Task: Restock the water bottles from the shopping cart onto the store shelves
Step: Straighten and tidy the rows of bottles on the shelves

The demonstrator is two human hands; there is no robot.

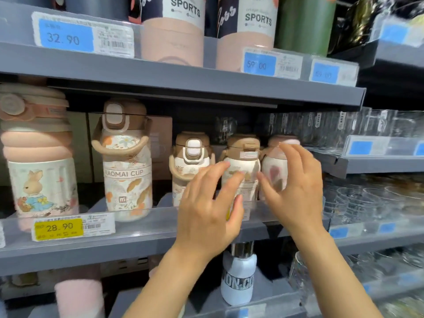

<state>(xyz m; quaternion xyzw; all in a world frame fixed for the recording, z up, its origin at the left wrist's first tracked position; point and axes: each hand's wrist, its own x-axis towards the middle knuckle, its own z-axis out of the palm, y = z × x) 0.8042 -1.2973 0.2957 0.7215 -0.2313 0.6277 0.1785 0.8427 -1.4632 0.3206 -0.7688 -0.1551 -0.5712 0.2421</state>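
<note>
Partly hidden: the middle small bottle [242, 167] on the grey shelf [137, 239], its lower half behind both hands. Left hand [207, 216] fingers spread, tips at the bottle's front; contact unclear. Right hand [296, 187] also spread wide, held just right of that bottle, masking most of the pink-capped bottle [276, 157] beside it. Left of the middle bottle stands a third small bottle [189, 166], then the tall XIAOMAI CUP bottle [126, 161], a gap between them. Clear plastic lip along the shelf edge blurs every base. Glassware [367, 198] far right, smeared.
</note>
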